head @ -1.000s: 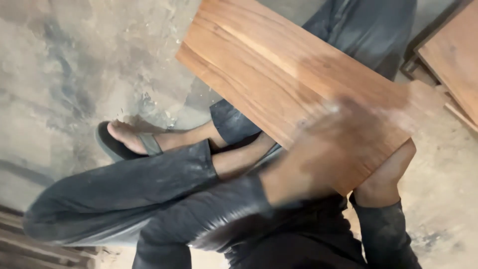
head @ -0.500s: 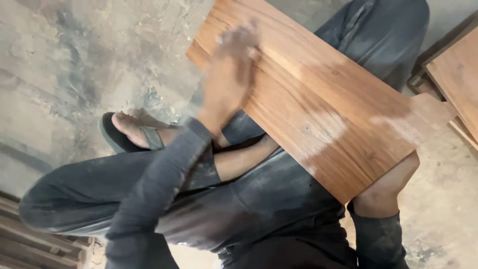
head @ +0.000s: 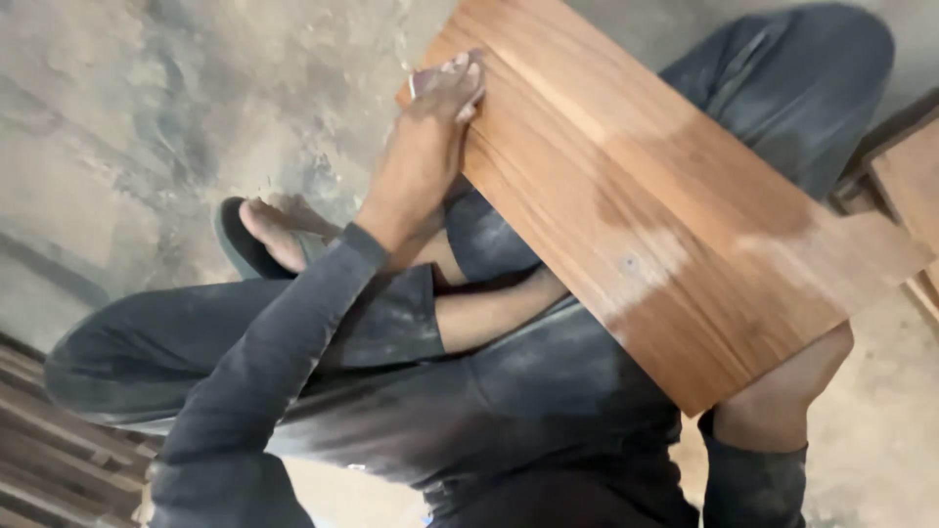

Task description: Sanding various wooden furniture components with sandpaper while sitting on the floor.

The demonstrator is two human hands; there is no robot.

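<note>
The right hand (head: 782, 386) is mostly hidden under the board (head: 655, 196); its grip cannot be told. The left hand (head: 430, 137), fingers together, presses the board's far edge. The board rests across the lap.

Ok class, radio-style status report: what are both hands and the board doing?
Left hand pressed on the wooden board near its far edge. Right hand hidden under the board's near end. Board rests across the lap; nothing in the way.

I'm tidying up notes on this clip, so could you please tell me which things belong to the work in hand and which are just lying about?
In hand: wooden board, left hand on its edge, right hand under its near end.
Lying about: other boards at right, planks at lower left.
</note>
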